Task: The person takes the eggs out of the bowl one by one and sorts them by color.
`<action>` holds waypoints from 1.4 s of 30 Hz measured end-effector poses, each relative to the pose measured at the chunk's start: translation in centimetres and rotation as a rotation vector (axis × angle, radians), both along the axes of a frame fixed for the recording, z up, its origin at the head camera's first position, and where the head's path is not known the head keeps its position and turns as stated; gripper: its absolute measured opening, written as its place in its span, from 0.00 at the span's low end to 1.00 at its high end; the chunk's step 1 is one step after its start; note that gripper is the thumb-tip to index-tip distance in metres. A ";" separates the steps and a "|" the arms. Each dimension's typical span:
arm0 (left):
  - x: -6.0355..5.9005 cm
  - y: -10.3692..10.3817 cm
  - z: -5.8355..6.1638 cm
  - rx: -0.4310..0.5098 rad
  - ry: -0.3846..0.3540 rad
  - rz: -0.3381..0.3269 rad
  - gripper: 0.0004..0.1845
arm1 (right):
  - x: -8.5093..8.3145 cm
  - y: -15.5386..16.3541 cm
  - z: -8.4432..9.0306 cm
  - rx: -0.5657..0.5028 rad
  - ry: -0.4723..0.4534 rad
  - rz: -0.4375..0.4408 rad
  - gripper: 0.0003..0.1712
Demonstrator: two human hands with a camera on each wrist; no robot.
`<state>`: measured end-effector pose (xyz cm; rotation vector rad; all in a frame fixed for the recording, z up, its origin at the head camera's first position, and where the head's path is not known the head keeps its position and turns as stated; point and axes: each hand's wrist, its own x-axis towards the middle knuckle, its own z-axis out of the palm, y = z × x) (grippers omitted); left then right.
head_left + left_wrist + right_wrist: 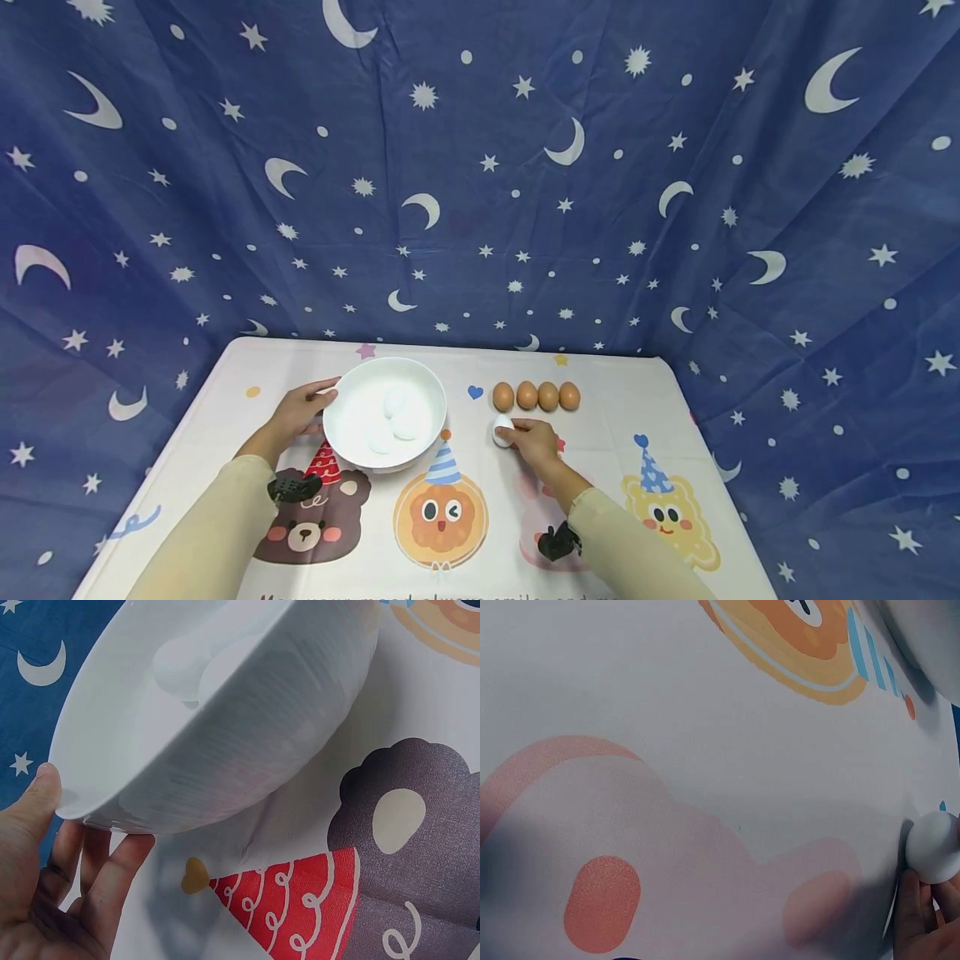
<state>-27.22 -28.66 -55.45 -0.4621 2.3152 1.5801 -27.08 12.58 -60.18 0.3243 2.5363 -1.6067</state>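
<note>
White eggs [395, 414] are seen lying inside a white bowl [352, 417] on the tabletop [615, 417], which is covered by a cartoon-printed cloth. The bowl's left rim is gripped by the left hand [300, 410]; in the left wrist view the thumb [34, 799] is laid on the rim and the fingers are spread beneath it, with that side lifted off the cloth. A single white egg [502, 431] is pinched in the fingertips of the right hand [536, 442], just right of the bowl and resting on the cloth. Four brown eggs [536, 396] are lined up in a row just behind that hand.
</note>
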 end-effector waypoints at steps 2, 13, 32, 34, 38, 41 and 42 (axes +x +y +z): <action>0.0 0.0 0.0 0.001 0.002 -0.005 0.30 | -0.1 0.0 0.0 0.002 -0.004 -0.008 0.25; -0.1 0.1 -0.1 -0.001 -0.005 0.002 0.30 | -0.2 -0.2 0.0 0.001 -0.025 -0.045 0.26; 0.5 0.4 0.5 -0.003 0.005 0.002 0.29 | -0.2 -0.2 0.3 0.011 -0.068 -0.083 0.27; 0.4 0.3 0.4 0.000 0.000 0.002 0.29 | -0.3 -0.2 0.4 0.015 -0.066 -0.082 0.27; 0.1 0.1 0.1 0.007 -0.009 0.000 0.30 | -0.4 0.0 1.2 0.023 -0.045 -0.074 0.26; 0.0 0.0 0.1 0.010 -0.013 0.000 0.30 | -0.9 0.1 2.5 0.046 -0.002 -0.074 0.24; 0.0 0.0 0.1 0.012 -0.014 0.001 0.30 | -1.2 0.0 3.0 0.060 0.013 -0.077 0.23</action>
